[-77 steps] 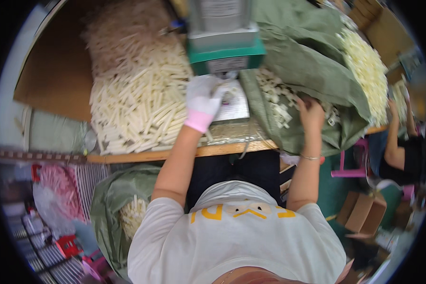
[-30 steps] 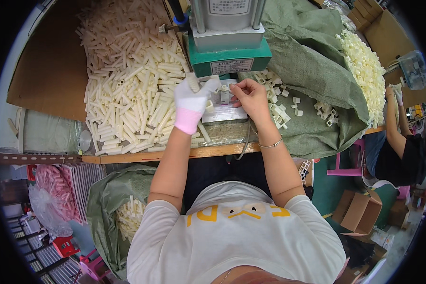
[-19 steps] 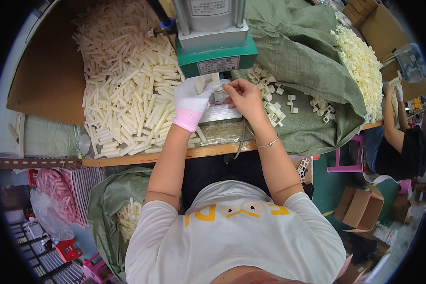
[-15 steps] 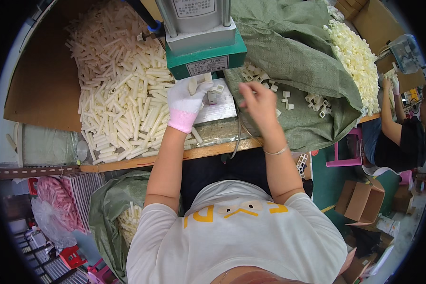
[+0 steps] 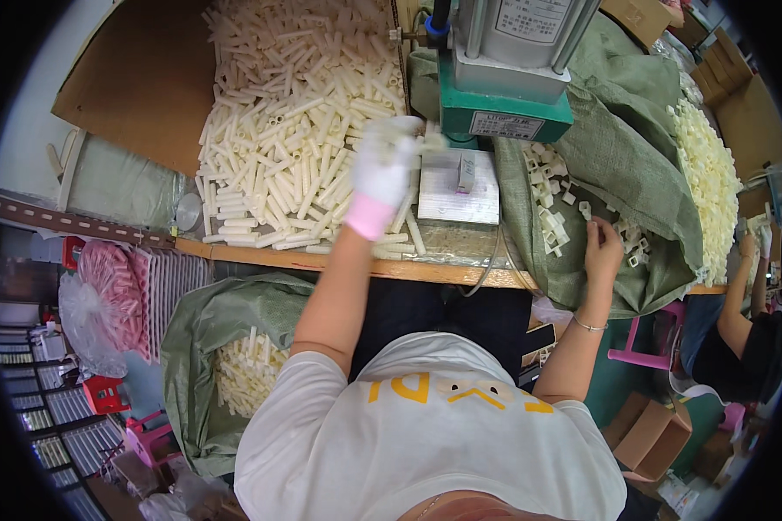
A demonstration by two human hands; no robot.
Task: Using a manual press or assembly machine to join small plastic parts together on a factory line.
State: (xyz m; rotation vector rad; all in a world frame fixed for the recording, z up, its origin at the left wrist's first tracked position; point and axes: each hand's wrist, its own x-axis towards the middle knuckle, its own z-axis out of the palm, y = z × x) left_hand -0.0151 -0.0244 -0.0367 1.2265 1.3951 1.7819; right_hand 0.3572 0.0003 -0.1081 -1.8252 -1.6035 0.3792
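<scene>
My left hand (image 5: 384,169), in a white glove with a pink cuff, is smeared by motion over the heap of cream plastic tubes (image 5: 291,161). A blurred cream plastic piece (image 5: 431,140) juts from its fingers towards the press. My bare right hand (image 5: 604,252) rests over the green woven sheet, thumb and fingertip closed on a small cream square connector (image 5: 585,210). More loose square connectors (image 5: 553,230) lie beside it. Between the hands, a small upright metal block (image 5: 467,172) stands on the press's silver plate (image 5: 439,204).
A green and silver press (image 5: 506,111) overhangs the plate. The green woven sheet (image 5: 621,113) covers the right side, with a big heap of square connectors (image 5: 704,187) beyond. A sack of tubes (image 5: 248,373) sits below the wooden table edge (image 5: 321,261). Another person works far right.
The view has shifted left. My left hand has moved from the press plate to the tube heap with a cream piece. My right hand has gone right and down to the loose connectors.
</scene>
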